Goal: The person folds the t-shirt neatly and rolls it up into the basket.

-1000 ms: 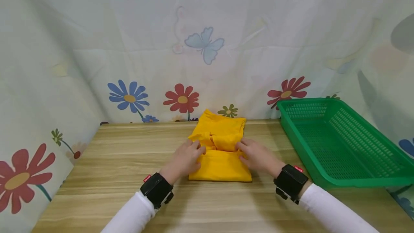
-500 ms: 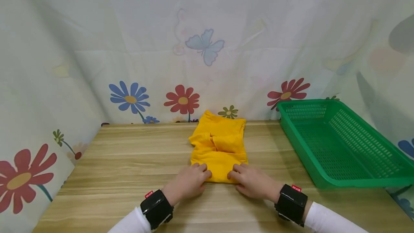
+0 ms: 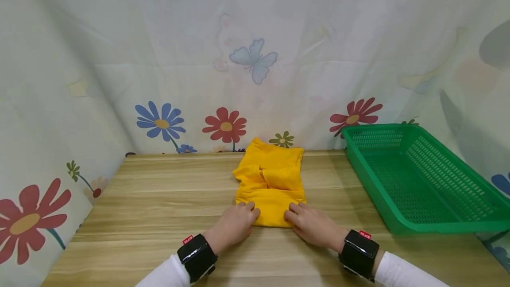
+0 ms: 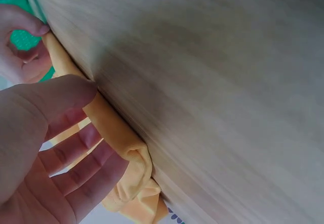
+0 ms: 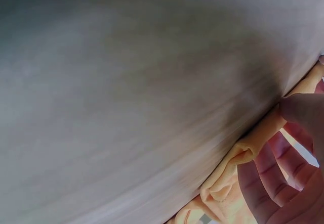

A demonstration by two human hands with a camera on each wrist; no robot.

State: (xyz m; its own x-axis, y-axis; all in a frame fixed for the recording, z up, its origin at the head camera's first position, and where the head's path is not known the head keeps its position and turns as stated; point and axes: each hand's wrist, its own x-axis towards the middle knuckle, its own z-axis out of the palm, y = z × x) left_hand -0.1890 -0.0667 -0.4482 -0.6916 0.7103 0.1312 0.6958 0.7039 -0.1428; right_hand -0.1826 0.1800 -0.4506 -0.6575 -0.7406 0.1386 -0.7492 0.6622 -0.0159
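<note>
A folded yellow garment (image 3: 275,178) lies on the wooden table in the head view, its far part rumpled and its near part flatter; its exact kind cannot be told. My left hand (image 3: 237,223) holds the near edge at the left, my right hand (image 3: 312,225) the same edge at the right. In the left wrist view, the left thumb meets the rounded near fold of the yellow garment (image 4: 111,125) while the fingers lie over its top. The right wrist view likewise has the thumb against the garment's fold (image 5: 263,133) with fingers over it.
A green plastic basket (image 3: 402,227) with perforated sides stands at the right of the wooden table (image 3: 171,194). A pale curtain (image 3: 191,79) printed with flowers and a butterfly hangs behind and beside the table.
Both hands have slid from the garment's middle toward its near edge, closer to the body. Over the last half second they have barely moved. The basket stays put.
</note>
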